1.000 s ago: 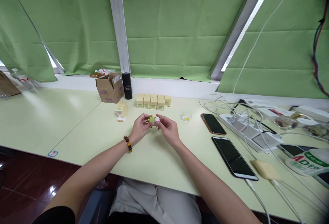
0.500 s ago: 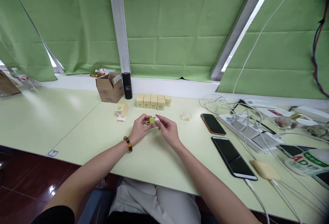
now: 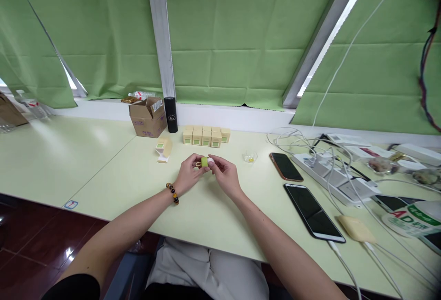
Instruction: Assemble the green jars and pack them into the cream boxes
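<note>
Between my two hands, over the pale table, is a small green-and-white object with a loop (image 3: 204, 161); its exact kind is too small to make out. The fingers of my left hand (image 3: 188, 172) are closed around its green end, where the loop sticks out. At the white end, my right hand (image 3: 225, 176) pinches with thumb and fingers. Fingertips cover part of the piece. An open small cream box (image 3: 163, 149) lies to the left of my hands. Beyond them stand several closed cream boxes (image 3: 206, 136) with green labels. A clear plastic piece (image 3: 250, 157) sits to the right.
A cardboard box (image 3: 148, 117) and a black cylinder (image 3: 170, 115) stand at the back left. On the right lie two phones, a dark one (image 3: 285, 166) and a white-framed one (image 3: 314, 212). Behind them is a power strip (image 3: 334, 178) with tangled white cables.
The green-and-white object has turned slightly between my fingers, showing its loop and green side differently. Both hands stay almost in the same place.
</note>
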Tool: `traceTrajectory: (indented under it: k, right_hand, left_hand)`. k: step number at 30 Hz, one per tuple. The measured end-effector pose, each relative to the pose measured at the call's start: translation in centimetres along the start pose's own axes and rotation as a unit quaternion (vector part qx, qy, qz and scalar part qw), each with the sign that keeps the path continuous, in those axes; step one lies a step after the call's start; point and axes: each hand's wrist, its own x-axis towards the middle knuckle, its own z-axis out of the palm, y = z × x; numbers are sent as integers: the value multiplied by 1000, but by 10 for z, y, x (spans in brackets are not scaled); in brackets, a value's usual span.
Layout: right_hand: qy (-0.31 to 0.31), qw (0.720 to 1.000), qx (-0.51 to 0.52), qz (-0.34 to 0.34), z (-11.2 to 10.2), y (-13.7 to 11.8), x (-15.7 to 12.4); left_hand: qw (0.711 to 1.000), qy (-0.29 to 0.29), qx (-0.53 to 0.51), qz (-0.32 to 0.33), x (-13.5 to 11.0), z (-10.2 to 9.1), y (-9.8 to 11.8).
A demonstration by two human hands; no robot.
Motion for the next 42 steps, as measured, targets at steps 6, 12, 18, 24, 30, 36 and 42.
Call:
traceTrajectory:
  k: [6, 12, 18, 24, 30, 36, 42]
  right_hand:
    - [-6, 996, 89, 10, 1, 2, 5]
    - [-7, 992, 122, 28, 8, -2, 4]
    - [-10, 999, 49, -13, 2, -4, 0]
    - [-22, 954, -187, -234, -11, -1, -4]
    - [-29, 916, -249, -313, -10, 11, -2]
    - [-25, 893, -302, -333, -12, 15, 0]
    - [-19, 869, -332, -366, -10, 14, 0]
  left_hand:
    - [993, 17, 102, 60, -3, 5, 2]
    - [979, 11, 159, 124, -7, 7, -1]
    - [995, 14, 60, 72, -5, 8, -2]
    - [996, -11, -84, -28, 5, 1, -3]
    - [989, -92, -113, -19, 2, 3, 1]
    - [981, -101, -160, -37, 2, 3, 3]
    - [988, -59, -139, -34, 2, 7, 2]
